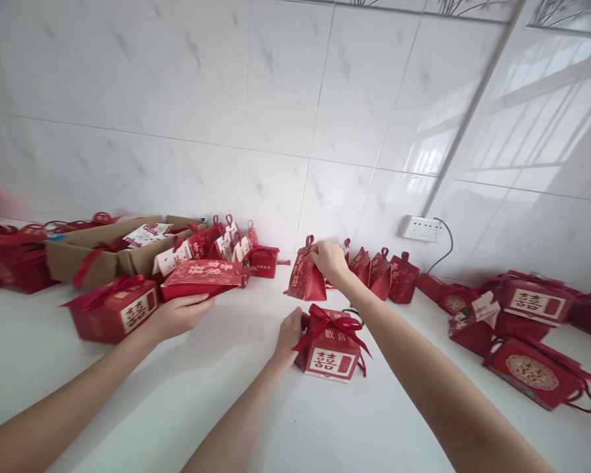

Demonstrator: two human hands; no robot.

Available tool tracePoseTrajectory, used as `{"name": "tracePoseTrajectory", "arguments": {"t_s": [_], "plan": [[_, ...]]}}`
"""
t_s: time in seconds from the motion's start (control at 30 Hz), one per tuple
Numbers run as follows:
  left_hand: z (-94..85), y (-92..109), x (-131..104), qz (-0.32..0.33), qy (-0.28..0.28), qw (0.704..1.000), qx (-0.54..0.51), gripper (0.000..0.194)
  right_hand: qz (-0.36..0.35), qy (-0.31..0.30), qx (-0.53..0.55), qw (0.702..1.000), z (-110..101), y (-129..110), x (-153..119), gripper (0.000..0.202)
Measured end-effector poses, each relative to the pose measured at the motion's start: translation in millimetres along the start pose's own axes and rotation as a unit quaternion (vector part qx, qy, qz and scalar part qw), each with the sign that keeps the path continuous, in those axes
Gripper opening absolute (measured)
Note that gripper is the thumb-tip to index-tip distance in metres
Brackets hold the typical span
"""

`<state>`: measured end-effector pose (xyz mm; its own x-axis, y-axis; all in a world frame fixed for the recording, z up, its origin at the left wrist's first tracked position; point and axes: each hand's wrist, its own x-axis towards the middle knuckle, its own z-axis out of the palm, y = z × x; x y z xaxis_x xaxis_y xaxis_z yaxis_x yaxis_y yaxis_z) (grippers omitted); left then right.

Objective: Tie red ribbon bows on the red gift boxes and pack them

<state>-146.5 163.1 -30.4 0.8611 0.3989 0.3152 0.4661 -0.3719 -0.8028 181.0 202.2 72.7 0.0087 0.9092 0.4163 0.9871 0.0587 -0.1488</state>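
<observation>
My left hand curls against the left side of a red gift box with a ribbon bow on top and a white label on its front. Farther back, my right hand pinches the top of a red triangular box that has a ribbon loop and pale lettering. The gift box stands upright on the white table, nearer to me than the triangular box. Part of my left hand's fingers is hidden behind the gift box.
Another person's hand holds a flat-looking red box at left, beside a bow-tied box. Behind is an open cardboard carton. Red boxes line the tiled wall; more boxes lie right, near a power strip.
</observation>
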Motion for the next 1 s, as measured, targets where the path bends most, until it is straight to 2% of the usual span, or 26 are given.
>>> {"name": "tracePoseTrajectory", "arguments": {"t_s": [0.03,0.1,0.2,0.3,0.4,0.5,0.57,0.67,0.8,0.9,1.0], "plan": [[11.4,1,-5,-0.028,0.043,0.995,-0.089,0.04,0.007,0.003,-0.007,1.0,3,11,4,0.022],[29.2,6,-12,-0.082,0.083,0.966,-0.231,0.044,0.015,0.01,-0.018,1.0,9,31,14,0.027],[36.2,20,-9,-0.141,0.05,0.893,-0.424,0.038,0.018,0.016,-0.039,0.999,18,53,26,0.036],[27.7,32,2,-0.181,0.014,0.755,-0.63,0.024,0.005,-0.018,-0.061,0.998,35,63,26,0.035],[21.3,36,10,-0.245,0.021,0.626,-0.74,0.006,-0.029,-0.088,-0.08,0.992,58,65,14,0.024],[23.5,37,8,-0.317,0.014,0.518,-0.794,0.008,-0.035,-0.137,-0.104,0.985,77,64,1,0.035],[27.4,40,3,-0.342,0.0,0.461,-0.819,0.017,-0.032,-0.158,-0.119,0.98,85,64,-2,0.039],[32.5,45,-4,-0.359,-0.01,0.424,-0.832,0.028,-0.036,-0.176,-0.135,0.974,90,67,0,0.043],[34.2,52,-2,-0.378,-0.003,0.397,-0.836,0.036,-0.024,-0.185,-0.147,0.971,90,73,9,0.05],[31.0,51,6,-0.377,-0.019,0.388,-0.841,0.035,0.007,-0.212,-0.141,0.967,87,71,14,0.056],[25.6,44,10,-0.367,-0.041,0.385,-0.846,0.03,0.009,-0.246,-0.106,0.963,76,59,15,0.064]]}}
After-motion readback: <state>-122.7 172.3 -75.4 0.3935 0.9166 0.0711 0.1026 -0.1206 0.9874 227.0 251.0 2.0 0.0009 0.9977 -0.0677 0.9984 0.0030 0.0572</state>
